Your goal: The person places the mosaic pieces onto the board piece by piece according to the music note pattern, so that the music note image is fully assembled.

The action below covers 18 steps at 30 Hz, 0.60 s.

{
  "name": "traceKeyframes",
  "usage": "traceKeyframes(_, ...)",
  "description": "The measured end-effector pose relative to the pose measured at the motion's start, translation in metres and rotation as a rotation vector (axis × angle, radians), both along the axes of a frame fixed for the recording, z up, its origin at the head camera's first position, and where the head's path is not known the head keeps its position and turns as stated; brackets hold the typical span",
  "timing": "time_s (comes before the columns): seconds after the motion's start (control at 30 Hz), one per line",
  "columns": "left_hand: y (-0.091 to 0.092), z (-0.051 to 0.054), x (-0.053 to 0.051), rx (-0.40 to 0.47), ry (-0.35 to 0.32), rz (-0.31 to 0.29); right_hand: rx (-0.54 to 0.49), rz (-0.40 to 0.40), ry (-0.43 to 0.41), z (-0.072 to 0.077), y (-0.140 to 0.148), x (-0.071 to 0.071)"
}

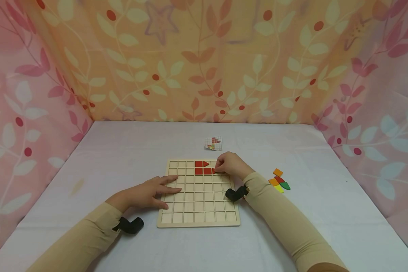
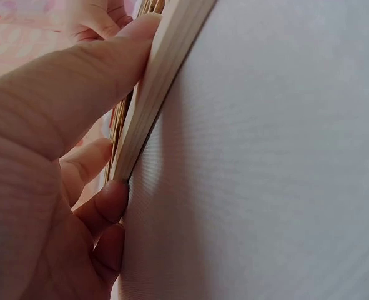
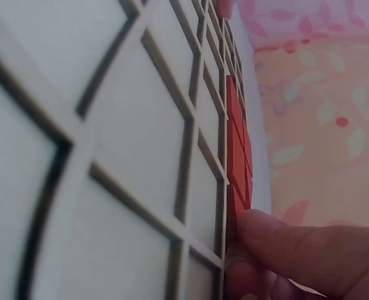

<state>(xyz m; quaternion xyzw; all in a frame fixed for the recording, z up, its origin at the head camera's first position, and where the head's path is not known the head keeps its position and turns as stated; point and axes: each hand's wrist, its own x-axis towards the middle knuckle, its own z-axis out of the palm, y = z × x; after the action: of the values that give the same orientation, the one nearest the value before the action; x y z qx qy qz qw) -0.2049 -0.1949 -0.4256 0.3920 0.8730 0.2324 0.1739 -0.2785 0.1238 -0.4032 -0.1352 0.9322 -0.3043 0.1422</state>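
A wooden grid board (image 1: 193,218) lies flat on the white table. My left hand (image 1: 151,192) rests on its left edge with the fingers spread; in the left wrist view, the thumb (image 2: 118,53) lies on the board's rim. At the board's upper right, my right hand (image 1: 232,164) pinches a small red tile (image 3: 231,212) at a second-row cell, its shape mostly hidden by the fingers. Left of it are two red square tiles (image 1: 203,171). Above them, in the top row, sit a red square (image 1: 198,164) and a red pointed tile (image 1: 206,164).
A small printed pattern card (image 1: 213,143) lies behind the board. To the right is a loose group of tiles: orange squares (image 1: 277,172), a red piece (image 1: 279,179), a green piece (image 1: 285,185) and a yellow piece (image 1: 278,188). Patterned cloth (image 1: 204,75) hangs around the table.
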Motion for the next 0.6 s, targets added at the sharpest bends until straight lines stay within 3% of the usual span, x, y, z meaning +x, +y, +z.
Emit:
traceKeyframes(0.3,0.001,0.002,0.001,-0.009,-0.013,0.011,0.017,0.033,-0.035,0.006,0.0,0.001)
traceKeyframes(0.6,0.0,0.001,0.001,-0.009,-0.011,0.008,0.023,0.035,-0.027,0.024,0.023,0.002)
